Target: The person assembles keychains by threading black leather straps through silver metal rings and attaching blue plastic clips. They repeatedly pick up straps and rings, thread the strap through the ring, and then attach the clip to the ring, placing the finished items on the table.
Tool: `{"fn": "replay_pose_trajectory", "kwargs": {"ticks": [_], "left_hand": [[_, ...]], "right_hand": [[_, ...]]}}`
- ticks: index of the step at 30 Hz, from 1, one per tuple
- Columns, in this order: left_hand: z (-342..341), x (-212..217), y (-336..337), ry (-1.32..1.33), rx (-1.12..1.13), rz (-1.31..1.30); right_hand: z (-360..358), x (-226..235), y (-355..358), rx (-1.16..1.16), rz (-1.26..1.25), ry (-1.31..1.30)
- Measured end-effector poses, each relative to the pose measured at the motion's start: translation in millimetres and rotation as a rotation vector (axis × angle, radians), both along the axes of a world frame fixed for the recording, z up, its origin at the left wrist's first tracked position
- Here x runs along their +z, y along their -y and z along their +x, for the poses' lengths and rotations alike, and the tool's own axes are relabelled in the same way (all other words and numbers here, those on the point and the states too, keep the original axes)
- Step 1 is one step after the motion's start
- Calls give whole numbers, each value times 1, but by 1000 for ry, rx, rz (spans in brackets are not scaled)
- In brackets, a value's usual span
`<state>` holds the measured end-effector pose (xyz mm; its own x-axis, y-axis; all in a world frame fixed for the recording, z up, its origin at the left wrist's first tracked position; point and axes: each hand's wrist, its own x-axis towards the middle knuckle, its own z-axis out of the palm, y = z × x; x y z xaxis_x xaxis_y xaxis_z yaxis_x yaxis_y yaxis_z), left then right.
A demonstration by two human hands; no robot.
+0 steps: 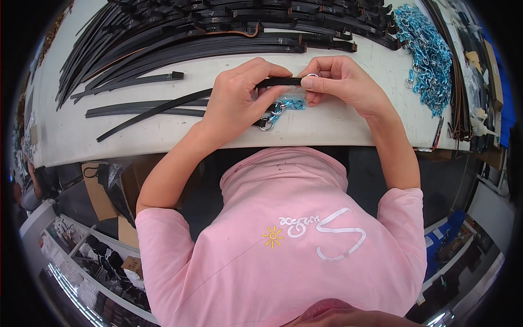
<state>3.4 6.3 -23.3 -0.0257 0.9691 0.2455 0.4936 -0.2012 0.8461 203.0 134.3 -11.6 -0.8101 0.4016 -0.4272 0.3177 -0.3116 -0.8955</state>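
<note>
A long black strap (163, 113) runs from the lower left up through both hands. My left hand (234, 95) is closed around it, thumb and fingers pinching it near its right end. At that end my right hand (346, 84) pinches the strap between thumb and forefinger. Part of a silver ring (312, 75) shows at the right fingertips; how it sits on the strap is hidden. Just beneath the hands, turquoise pieces with silver rings (278, 107) lie on the table. Loose black straps (122, 109) lie behind my left hand, partly covered by it.
Many black straps (207, 44) are piled along the far side of the white table (62, 143). A heap of turquoise pieces with metal rings (427, 62) lies at the right. Beyond it hang brown and black straps (460, 103). A slim red-and-dark tool (437, 133) rests near the front edge.
</note>
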Motion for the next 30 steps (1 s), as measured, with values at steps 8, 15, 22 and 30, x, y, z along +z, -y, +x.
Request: {"fn": "replay_pose_trajectory", "kwargs": {"ticks": [8, 15, 22, 30], "left_hand": [[2, 2, -1, -15, 10, -35], [1, -3, -1, -131, -5, 74], [3, -1, 0, -101, 18, 25], [4, 1, 0, -119, 22, 35]], "right_hand": [[1, -4, 3, -11, 32, -6], [1, -3, 4, -12, 42, -19], [1, -2, 5, 1, 66, -13], [2, -5, 5, 23, 79, -25]]}}
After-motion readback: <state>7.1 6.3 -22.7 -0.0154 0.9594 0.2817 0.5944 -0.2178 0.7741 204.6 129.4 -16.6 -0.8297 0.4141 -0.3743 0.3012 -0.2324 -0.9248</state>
